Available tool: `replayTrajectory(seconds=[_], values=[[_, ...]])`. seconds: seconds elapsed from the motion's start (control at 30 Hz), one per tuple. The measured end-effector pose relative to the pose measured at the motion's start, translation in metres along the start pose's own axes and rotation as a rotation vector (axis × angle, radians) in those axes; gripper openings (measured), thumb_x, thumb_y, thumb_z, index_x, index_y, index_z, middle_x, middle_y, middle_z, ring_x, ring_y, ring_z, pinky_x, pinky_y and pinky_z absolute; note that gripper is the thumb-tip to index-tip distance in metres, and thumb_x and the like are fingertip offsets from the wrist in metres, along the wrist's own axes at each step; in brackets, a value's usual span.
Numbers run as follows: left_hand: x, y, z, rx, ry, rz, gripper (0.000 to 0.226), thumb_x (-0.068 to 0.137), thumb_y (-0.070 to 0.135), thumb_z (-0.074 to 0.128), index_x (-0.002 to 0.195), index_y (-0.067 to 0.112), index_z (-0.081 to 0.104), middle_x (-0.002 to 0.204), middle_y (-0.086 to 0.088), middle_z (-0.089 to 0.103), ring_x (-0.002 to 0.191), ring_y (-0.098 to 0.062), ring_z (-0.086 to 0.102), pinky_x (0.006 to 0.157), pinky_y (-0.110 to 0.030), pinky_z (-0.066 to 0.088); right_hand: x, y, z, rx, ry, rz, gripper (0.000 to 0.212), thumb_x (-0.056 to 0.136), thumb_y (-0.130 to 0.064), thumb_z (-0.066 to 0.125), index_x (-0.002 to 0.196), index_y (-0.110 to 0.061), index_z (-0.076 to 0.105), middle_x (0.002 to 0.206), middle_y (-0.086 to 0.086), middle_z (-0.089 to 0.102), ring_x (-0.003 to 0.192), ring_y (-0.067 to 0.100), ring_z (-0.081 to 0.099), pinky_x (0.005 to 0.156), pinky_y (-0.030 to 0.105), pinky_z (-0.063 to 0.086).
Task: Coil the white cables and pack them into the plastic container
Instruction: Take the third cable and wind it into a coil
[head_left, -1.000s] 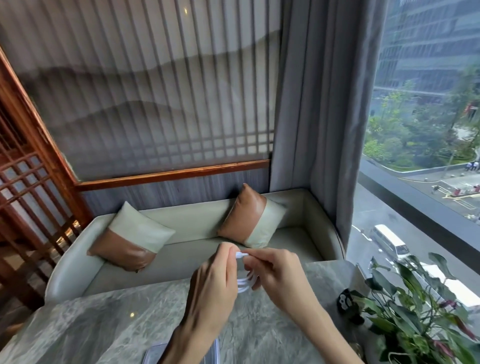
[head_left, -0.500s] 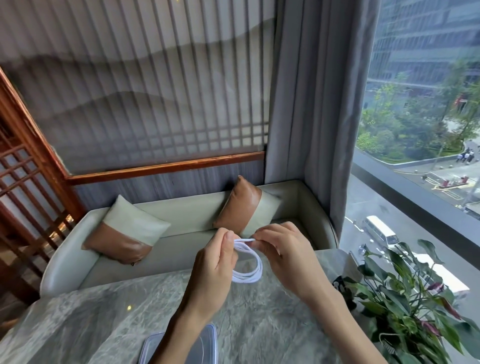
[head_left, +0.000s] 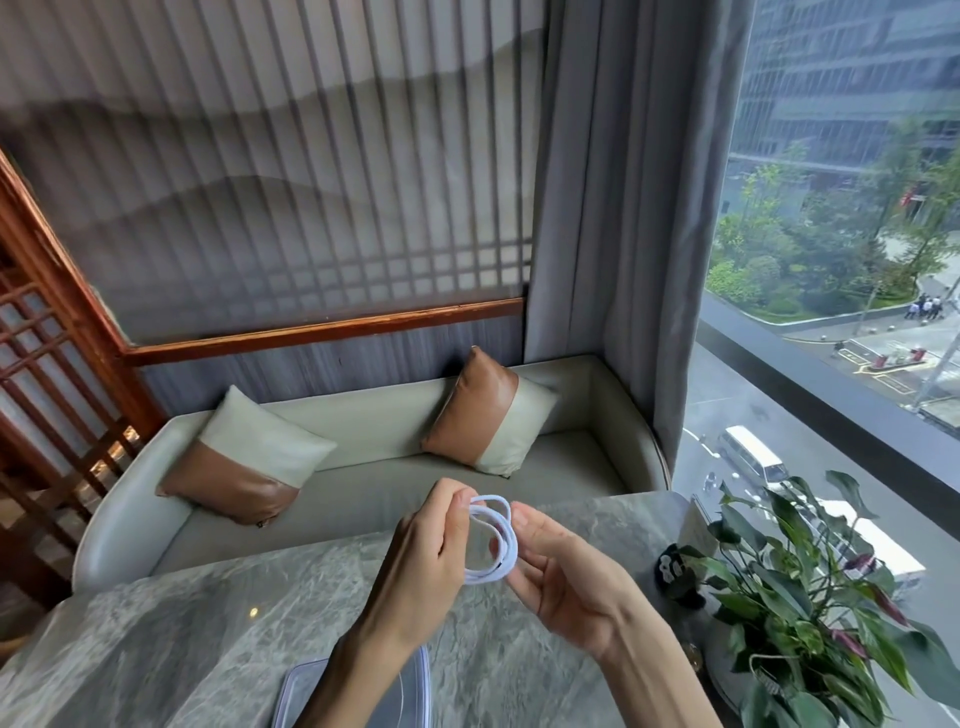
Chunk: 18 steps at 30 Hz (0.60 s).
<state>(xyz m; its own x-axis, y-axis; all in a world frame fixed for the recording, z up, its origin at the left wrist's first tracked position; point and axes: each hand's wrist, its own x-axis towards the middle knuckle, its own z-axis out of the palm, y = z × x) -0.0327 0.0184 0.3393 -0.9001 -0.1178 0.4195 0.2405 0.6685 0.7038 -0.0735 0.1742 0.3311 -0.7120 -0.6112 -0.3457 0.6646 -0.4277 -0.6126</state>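
Note:
A white cable (head_left: 493, 538) is wound into a small coil of a few loops and held in the air above the marble table (head_left: 156, 639). My left hand (head_left: 421, 561) pinches the coil's upper left side between thumb and fingers. My right hand (head_left: 563, 577) cups the coil from the right, palm turned up, fingers curled around its lower right edge. A clear plastic container (head_left: 306, 691) lies on the table at the bottom edge of the head view, mostly hidden under my left forearm.
A potted plant (head_left: 810, 587) with green and reddish leaves stands at the table's right edge, a small black object (head_left: 670, 569) beside it. Beyond the table is a pale sofa (head_left: 363, 488) with two cushions. A large window fills the right.
The coil has grown into a rounder bundle of loops. My right hand has turned palm up and moved under the coil's right side. The view has tilted down a little.

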Motion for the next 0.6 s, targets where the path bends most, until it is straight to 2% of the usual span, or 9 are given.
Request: replayTrajectory(seconds=[0.13, 0.23, 0.3, 0.37, 0.43, 0.5, 0.6], values=[[0.001, 0.005, -0.001, 0.039, 0.027, 0.034, 0.021, 0.099, 0.042, 0.031, 0.089, 0.032, 0.047, 0.063, 0.014, 0.052, 0.052, -0.006, 0.046, 0.051, -0.015, 0.033, 0.001, 0.005, 0.0, -0.057, -0.052, -0.026, 0.024, 0.074, -0.009, 0.074, 0.097, -0.01, 0.08, 0.079, 0.006, 0.075, 0.069, 0.013, 0.073, 0.063, 0.024, 0.061], [0.003, 0.009, -0.002, 0.066, 0.046, 0.072, 0.014, 0.102, 0.034, 0.034, 0.101, 0.035, 0.048, 0.065, 0.009, 0.055, 0.052, -0.009, 0.05, 0.053, -0.018, 0.038, -0.001, 0.007, -0.003, -0.082, -0.059, -0.111, 0.031, 0.082, -0.007, 0.072, 0.113, -0.01, 0.073, 0.098, 0.013, 0.074, 0.086, 0.023, 0.073, 0.077, 0.031, 0.061], [0.005, 0.013, -0.001, 0.012, 0.031, 0.068, 0.017, 0.103, 0.03, 0.035, 0.097, 0.031, 0.05, 0.063, 0.008, 0.053, 0.052, -0.009, 0.048, 0.052, -0.015, 0.035, -0.003, 0.004, -0.006, -0.149, -0.086, -0.118, 0.04, 0.083, -0.013, 0.073, 0.123, -0.018, 0.068, 0.102, 0.007, 0.07, 0.088, 0.019, 0.069, 0.08, 0.029, 0.057], [0.005, 0.014, 0.0, -0.039, -0.006, 0.046, 0.021, 0.104, 0.029, 0.034, 0.092, 0.024, 0.051, 0.068, 0.007, 0.057, 0.058, -0.01, 0.05, 0.056, -0.017, 0.038, -0.004, 0.002, -0.009, -0.208, -0.142, -0.063, 0.047, 0.08, -0.026, 0.075, 0.126, -0.023, 0.067, 0.094, -0.003, 0.067, 0.081, 0.01, 0.063, 0.076, 0.022, 0.05], [0.005, 0.013, 0.001, -0.073, -0.046, 0.026, 0.023, 0.105, 0.027, 0.034, 0.089, 0.023, 0.051, 0.072, 0.007, 0.06, 0.062, -0.011, 0.052, 0.06, -0.02, 0.041, -0.003, 0.0, -0.013, -0.103, -0.173, -0.006, 0.042, 0.079, -0.03, 0.078, 0.119, -0.017, 0.071, 0.086, -0.005, 0.069, 0.072, 0.008, 0.062, 0.068, 0.02, 0.051], [0.003, 0.014, 0.002, -0.129, -0.082, 0.017, 0.026, 0.105, 0.026, 0.035, 0.087, 0.025, 0.053, 0.071, 0.011, 0.059, 0.061, -0.007, 0.049, 0.06, -0.018, 0.039, -0.002, 0.0, -0.017, -0.058, -0.213, -0.036, 0.032, 0.088, -0.021, 0.069, 0.118, -0.011, 0.072, 0.085, -0.004, 0.071, 0.07, 0.006, 0.065, 0.064, 0.019, 0.054], [0.003, 0.017, 0.004, -0.204, -0.116, -0.022, 0.028, 0.104, 0.029, 0.034, 0.086, 0.024, 0.054, 0.066, 0.013, 0.054, 0.058, -0.003, 0.044, 0.059, -0.016, 0.036, 0.002, 0.003, -0.02, -0.095, -0.204, -0.105, 0.027, 0.096, -0.01, 0.057, 0.119, -0.006, 0.071, 0.099, 0.002, 0.076, 0.081, 0.007, 0.071, 0.075, 0.02, 0.058]])
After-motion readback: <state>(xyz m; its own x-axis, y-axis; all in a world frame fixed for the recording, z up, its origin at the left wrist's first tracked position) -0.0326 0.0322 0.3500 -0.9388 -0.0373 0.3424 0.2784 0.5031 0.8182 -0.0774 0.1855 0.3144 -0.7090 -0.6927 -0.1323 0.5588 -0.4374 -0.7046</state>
